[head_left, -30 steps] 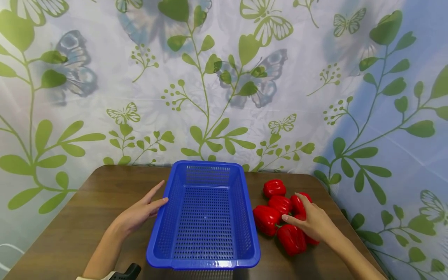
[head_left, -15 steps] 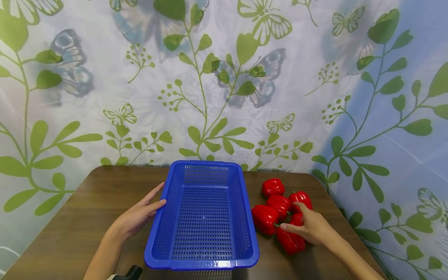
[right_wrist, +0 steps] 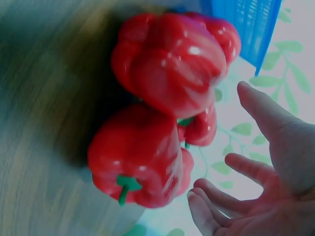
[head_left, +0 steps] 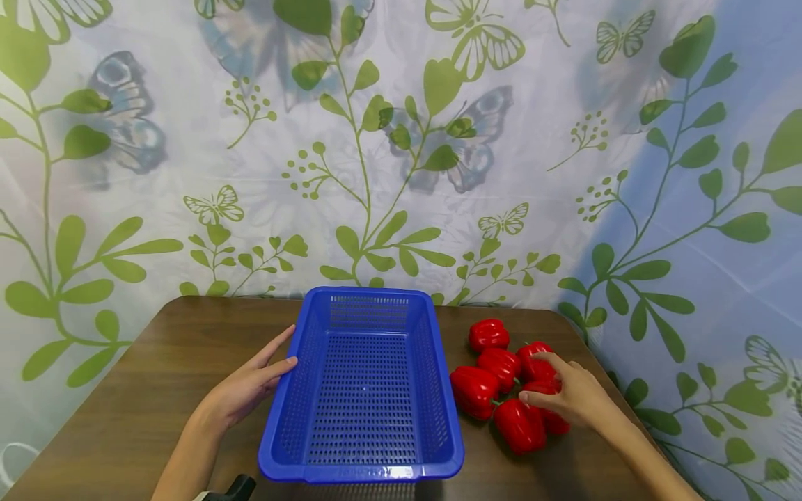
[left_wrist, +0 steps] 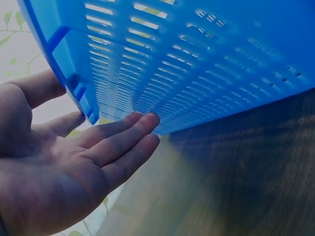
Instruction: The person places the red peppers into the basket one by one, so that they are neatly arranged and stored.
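Note:
A blue plastic basket (head_left: pixel 365 390) with perforated walls stands upright on the table, its inside bare. My left hand (head_left: pixel 247 383) rests at its left rim, thumb on the edge; in the left wrist view the straight fingers (left_wrist: pixel 125 142) reach along the slotted outer wall. To the right of the basket lies a cluster of several glossy red bell peppers (head_left: pixel 476 391) with green stems. Over the right side of that cluster hovers my right hand (head_left: pixel 579 393), fingers spread and holding nothing. The right wrist view has a pepper (right_wrist: pixel 138 157) just beyond these fingertips.
Brown wood-grain table (head_left: pixel 169 362) lies under everything. Behind it hangs a curtain (head_left: pixel 401 174) printed with leaves and butterflies, which continues down the right side. A white cord (head_left: pixel 12 459) shows at the lower left.
My right hand first drew slightly left and back over the peppers, then shifted a little right, staying spread. The left hand and basket keep their places apart from a slight view shift.

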A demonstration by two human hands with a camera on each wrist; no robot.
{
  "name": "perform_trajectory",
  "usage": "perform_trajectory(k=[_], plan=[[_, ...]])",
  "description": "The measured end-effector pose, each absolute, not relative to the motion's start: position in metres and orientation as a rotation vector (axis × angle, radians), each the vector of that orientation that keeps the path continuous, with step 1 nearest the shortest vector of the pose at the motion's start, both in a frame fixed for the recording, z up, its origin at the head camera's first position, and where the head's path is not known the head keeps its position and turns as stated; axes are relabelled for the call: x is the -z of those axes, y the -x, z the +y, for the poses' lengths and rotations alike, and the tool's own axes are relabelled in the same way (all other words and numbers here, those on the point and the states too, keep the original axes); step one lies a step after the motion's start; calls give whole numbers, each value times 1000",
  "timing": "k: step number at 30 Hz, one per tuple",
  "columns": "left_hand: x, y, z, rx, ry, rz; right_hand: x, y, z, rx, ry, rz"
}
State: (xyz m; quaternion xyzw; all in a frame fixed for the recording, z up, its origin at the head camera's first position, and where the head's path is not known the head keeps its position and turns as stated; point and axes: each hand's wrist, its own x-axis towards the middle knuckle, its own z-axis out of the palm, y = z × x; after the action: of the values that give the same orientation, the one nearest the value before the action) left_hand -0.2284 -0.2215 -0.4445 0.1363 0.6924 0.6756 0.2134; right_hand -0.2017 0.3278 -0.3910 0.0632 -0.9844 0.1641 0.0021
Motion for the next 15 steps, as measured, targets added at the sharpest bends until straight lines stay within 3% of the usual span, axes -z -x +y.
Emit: perform_trajectory(k=[15], plan=[[452,230,-221,-1905,-389,1929,393,208,369,-639,-219,-3167]])
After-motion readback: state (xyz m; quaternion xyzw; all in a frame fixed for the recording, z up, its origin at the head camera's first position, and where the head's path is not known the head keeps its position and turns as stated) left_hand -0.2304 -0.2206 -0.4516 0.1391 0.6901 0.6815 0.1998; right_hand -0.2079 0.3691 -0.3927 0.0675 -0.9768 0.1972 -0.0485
